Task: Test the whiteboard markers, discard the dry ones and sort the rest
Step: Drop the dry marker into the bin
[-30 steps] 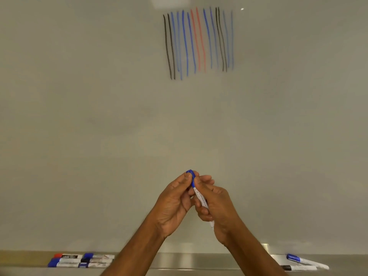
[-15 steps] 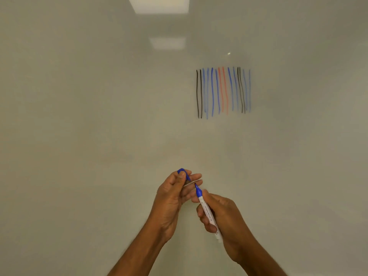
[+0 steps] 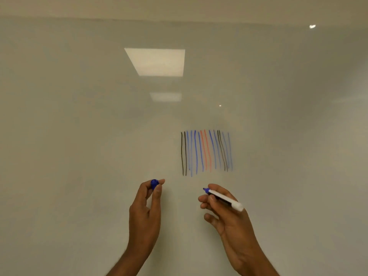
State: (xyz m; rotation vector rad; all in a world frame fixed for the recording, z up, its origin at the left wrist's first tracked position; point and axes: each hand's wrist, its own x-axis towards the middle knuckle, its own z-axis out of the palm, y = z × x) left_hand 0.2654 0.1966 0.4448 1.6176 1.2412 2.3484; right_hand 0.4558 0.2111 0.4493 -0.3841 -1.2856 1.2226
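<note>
Your left hand (image 3: pixel 146 212) is raised at the lower centre of the frame. It pinches a small blue plastic cap (image 3: pixel 154 183) between thumb and forefinger, and the other fingers are loosely folded behind. The cap sits at the very top of that pinch, and most of its rounded end shows.

Your right hand (image 3: pixel 229 216) is to the right of it, well apart, with a bare stretch of board between the two. Its fingers curl round a white-barrelled whiteboard marker (image 3: pixel 223 198) with a dark label band. The marker lies slanted. Its uncovered blue tip points to the upper left, and its white rear end sticks out past your hand to the lower right. Whether the tip touches the surface cannot be told from this view.

The glossy white whiteboard (image 3: pixel 79 136) fills almost the whole frame behind both hands. Just above and between your hands, right of centre, is a close row of vertical test strokes (image 3: pixel 206 153). From left to right there are two black, several blue, two red, more blue, two more black and then two faint blue lines at the right edge. The marker tip is below the row, near its lower ends.

In the upper middle of the frame the board reflects a bright rectangular ceiling light panel (image 3: pixel 157 61), with a dimmer one below it.
</note>
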